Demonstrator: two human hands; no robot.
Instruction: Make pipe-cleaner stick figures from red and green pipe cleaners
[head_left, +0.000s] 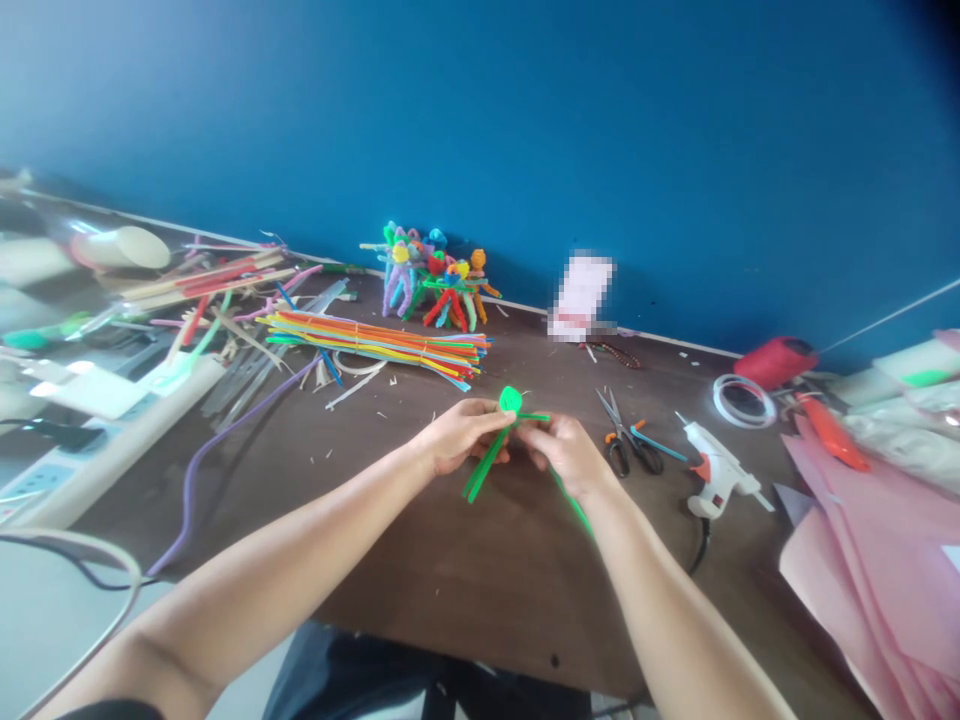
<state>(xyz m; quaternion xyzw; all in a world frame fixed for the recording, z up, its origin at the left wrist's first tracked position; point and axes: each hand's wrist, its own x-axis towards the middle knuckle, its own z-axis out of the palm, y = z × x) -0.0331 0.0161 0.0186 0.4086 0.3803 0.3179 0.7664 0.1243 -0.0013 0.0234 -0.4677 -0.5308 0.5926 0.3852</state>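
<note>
A green pipe-cleaner figure (pixel 501 440) with a round head and several stems sits at the middle of the dark wooden table (pixel 480 570). My left hand (pixel 461 435) pinches it from the left, just under the head. My right hand (pixel 562 455) grips it from the right, and one long green stem runs down past that wrist. Fingers hide the spot where the stems join.
Left of my hands lies a bundle of multicoloured pipe cleaners (pixel 375 345), behind it a pile of pipe-cleaner figures (pixel 431 280). To the right are scissors (pixel 626 435), a white glue gun (pixel 712 465) and pink paper sheets (pixel 862 560). A blue wall stands behind.
</note>
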